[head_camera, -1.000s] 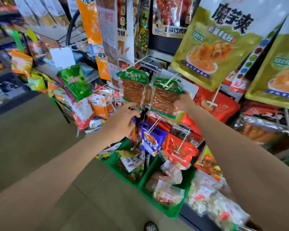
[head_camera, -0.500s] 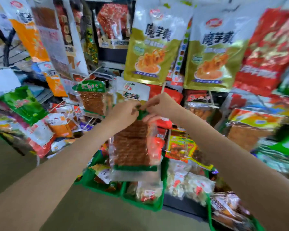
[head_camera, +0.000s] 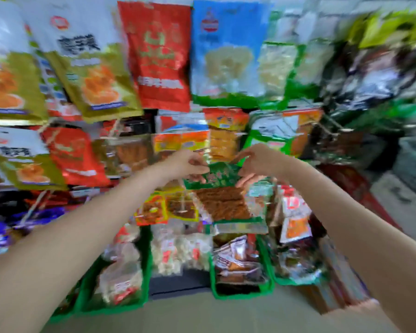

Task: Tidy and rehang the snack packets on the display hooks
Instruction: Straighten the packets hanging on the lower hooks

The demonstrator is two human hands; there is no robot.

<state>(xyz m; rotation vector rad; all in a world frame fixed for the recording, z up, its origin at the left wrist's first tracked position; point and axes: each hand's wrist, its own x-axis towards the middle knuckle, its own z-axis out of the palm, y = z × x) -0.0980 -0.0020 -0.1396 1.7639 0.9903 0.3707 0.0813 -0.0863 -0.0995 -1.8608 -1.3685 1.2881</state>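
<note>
in front of the packed snack display, two hands are meeting on one green-headed snack packet (head_camera: pixel 220 198). the left hand (head_camera: pixel 185 164) is pinching the left end of its green top strip, fingers curled round the edge, so that grip is closed on the packet. the right hand (head_camera: pixel 257 162) is pinching the right end of the same strip, thumb above and fingers folded beneath, also closed on it. the packet is hanging between the two hands, its brown ridged contents and clear lower edge dangling in front of the lower row of goods, just above the bins.

counting what is readable through the blur: along the top row three gold-and-white bags (head_camera: pixel 91 75) are hanging at the left, then one red bag (head_camera: pixel 159 58), then one blue bag (head_camera: pixel 226 51). below them a fourth gold-and-white bag and one more red bag (head_camera: pixel 75 157) are hanging at the left. four green bins (head_camera: pixel 240 294) of loose wrapped snacks are sitting at the foot of the rack; farther right everything is too smeared to count.

compared with half a second ago, the view is sitting farther right along the rack: the two gold bags then overhead are now off to the left, and the red and blue bags are above the hands. both hands are still pinching the packet's top strip.
</note>
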